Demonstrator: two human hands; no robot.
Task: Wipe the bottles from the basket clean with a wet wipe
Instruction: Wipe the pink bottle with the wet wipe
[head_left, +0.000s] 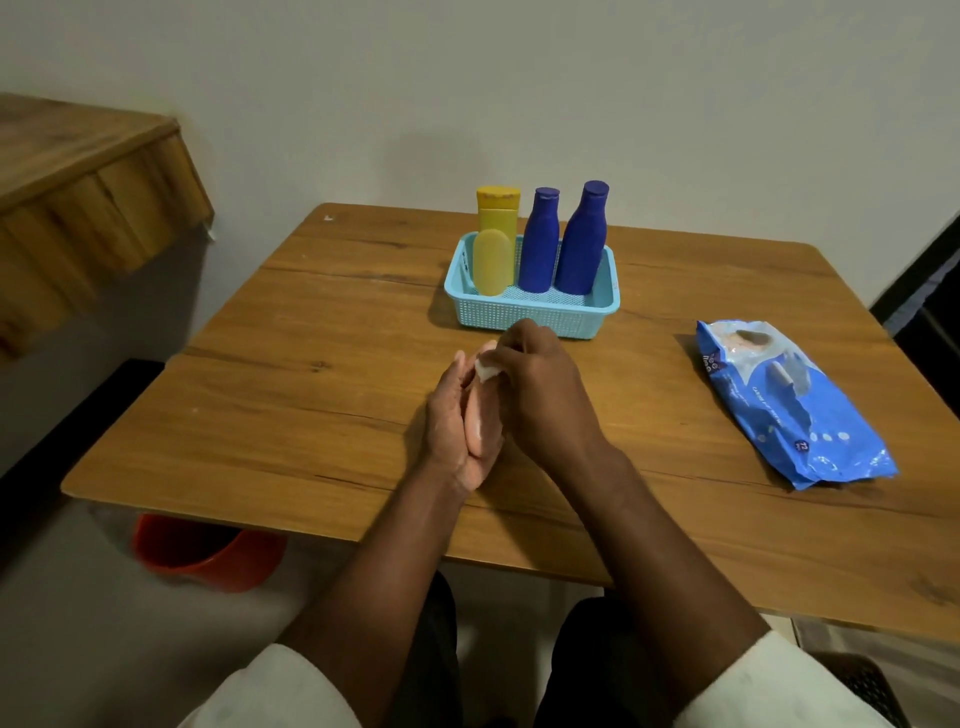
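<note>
The wooden counter (322, 332) fills the middle of the frame. The blue wipe pack (789, 405) lies at right, and the pale blue basket (530, 312) at upper centre holds two yellow bottles (492, 260) and two blue bottles (581, 244) upright. At centre, the left hand (457, 421) lies open, palm up, while the right hand (540, 384) pinches a small crumpled wet wipe (485, 370) against it. No bottle is out yet; reaching in carelessly could topple the tightly packed bottles.

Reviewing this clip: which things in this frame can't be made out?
Head view only:
- Wipe: mostly hidden by the right hand; its size is unclear.
- Left hand seen edge-on, palm hidden.
- Pack print is too small and blurred to read.
- Bottle fronts in the basket look plain; any dirt can't be seen.
- Red bin is half hidden by the table.
</note>
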